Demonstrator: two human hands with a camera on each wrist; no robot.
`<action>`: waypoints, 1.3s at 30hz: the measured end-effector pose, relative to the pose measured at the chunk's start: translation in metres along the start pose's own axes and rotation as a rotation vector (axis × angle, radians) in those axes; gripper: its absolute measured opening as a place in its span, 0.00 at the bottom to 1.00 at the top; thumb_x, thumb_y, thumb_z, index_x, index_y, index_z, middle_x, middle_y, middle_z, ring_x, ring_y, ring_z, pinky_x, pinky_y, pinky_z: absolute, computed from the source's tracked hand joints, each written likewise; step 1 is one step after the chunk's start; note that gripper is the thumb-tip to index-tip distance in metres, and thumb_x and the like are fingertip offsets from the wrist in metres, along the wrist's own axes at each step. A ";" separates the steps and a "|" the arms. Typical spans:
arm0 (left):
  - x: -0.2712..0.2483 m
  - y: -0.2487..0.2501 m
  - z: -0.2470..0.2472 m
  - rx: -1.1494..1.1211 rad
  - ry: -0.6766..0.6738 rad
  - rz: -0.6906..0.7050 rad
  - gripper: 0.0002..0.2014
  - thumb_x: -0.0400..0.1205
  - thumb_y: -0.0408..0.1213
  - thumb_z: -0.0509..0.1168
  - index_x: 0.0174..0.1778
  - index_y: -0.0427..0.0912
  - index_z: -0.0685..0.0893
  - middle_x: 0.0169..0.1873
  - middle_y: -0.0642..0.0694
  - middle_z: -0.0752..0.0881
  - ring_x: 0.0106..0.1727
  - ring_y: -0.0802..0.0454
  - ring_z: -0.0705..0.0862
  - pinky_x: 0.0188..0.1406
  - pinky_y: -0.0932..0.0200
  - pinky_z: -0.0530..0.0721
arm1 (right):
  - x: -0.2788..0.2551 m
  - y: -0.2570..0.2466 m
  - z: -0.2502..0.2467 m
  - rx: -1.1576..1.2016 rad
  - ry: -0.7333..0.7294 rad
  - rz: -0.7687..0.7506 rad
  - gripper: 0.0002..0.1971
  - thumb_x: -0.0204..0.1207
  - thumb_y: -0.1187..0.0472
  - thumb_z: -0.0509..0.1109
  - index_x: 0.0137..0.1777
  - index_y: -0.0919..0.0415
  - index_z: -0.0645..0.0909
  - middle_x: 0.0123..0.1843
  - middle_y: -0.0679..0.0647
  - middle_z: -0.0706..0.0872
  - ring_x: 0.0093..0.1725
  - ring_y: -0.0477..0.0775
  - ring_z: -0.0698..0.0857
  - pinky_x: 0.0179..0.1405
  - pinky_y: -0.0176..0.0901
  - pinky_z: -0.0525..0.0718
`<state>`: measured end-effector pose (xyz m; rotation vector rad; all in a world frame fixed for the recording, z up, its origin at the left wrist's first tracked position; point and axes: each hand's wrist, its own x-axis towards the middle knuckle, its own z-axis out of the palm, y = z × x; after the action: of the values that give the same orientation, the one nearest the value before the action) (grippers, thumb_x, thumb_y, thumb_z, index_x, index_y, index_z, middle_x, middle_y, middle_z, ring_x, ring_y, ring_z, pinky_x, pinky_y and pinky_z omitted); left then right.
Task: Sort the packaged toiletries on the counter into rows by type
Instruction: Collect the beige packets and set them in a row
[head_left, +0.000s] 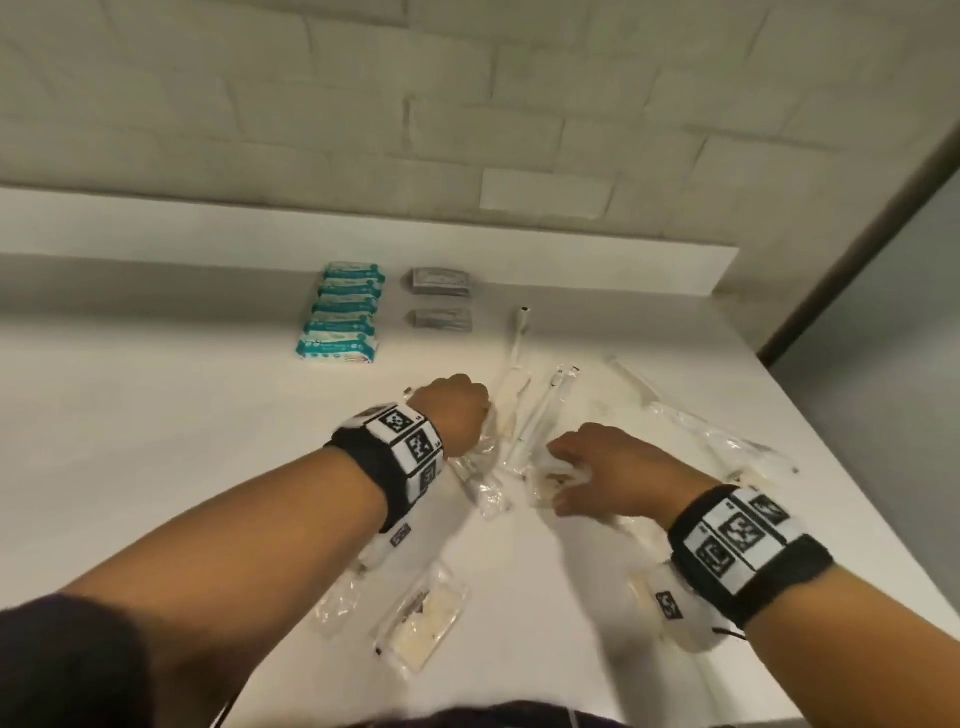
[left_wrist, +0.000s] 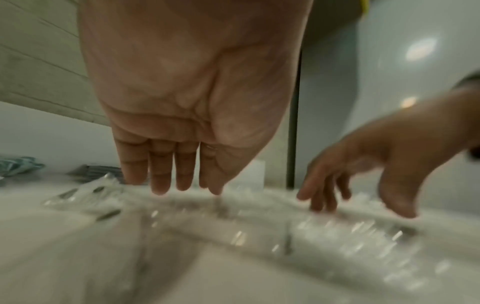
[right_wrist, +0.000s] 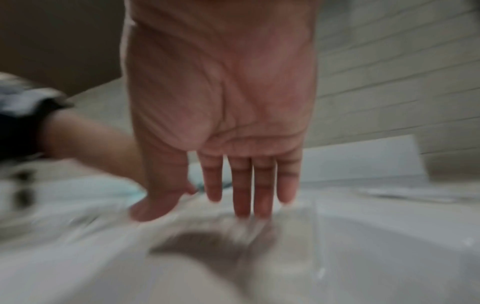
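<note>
My teal packets (head_left: 343, 317) and grey sachets (head_left: 439, 299) sit in rows; the clear-wrapped items (head_left: 540, 415) remain scattered. My left hand (head_left: 452, 410) and right hand (head_left: 608, 467) reach down with straight fingers, holding nothing.

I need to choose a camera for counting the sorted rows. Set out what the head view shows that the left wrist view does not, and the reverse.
Head view only: the full row of teal packets, both grey packet stacks as separate piles, and loose clear-wrapped packets near the counter's front edge.

Left wrist view only: the left hand's palm and straight fingers, tips just above blurred wrappers.

Both: the right hand reaching into the clear wrappers.
</note>
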<state>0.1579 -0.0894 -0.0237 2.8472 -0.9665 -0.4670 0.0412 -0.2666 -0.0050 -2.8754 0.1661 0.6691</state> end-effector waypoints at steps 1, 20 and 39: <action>0.005 0.004 0.001 0.049 -0.009 -0.004 0.16 0.82 0.34 0.57 0.65 0.43 0.79 0.62 0.41 0.79 0.61 0.40 0.80 0.56 0.50 0.79 | 0.003 -0.005 0.006 -0.092 0.039 -0.031 0.31 0.69 0.41 0.74 0.71 0.48 0.72 0.64 0.49 0.77 0.63 0.54 0.77 0.62 0.48 0.77; -0.041 0.043 -0.001 -0.185 0.172 -0.342 0.17 0.77 0.54 0.66 0.51 0.46 0.79 0.55 0.42 0.80 0.58 0.43 0.79 0.54 0.52 0.77 | -0.030 0.159 -0.039 -0.112 -0.028 0.033 0.12 0.72 0.57 0.74 0.51 0.62 0.82 0.52 0.55 0.81 0.50 0.58 0.84 0.48 0.50 0.83; -0.146 0.072 0.061 -0.109 -0.064 -0.666 0.29 0.70 0.50 0.73 0.64 0.47 0.72 0.54 0.47 0.75 0.56 0.46 0.78 0.45 0.57 0.75 | -0.052 0.101 0.007 -0.343 -0.064 -0.694 0.11 0.66 0.57 0.75 0.42 0.46 0.75 0.55 0.38 0.71 0.53 0.49 0.73 0.50 0.45 0.78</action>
<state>-0.0133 -0.0573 -0.0309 3.0017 0.0388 -0.6353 -0.0229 -0.3604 -0.0034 -2.8992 -0.9931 0.6809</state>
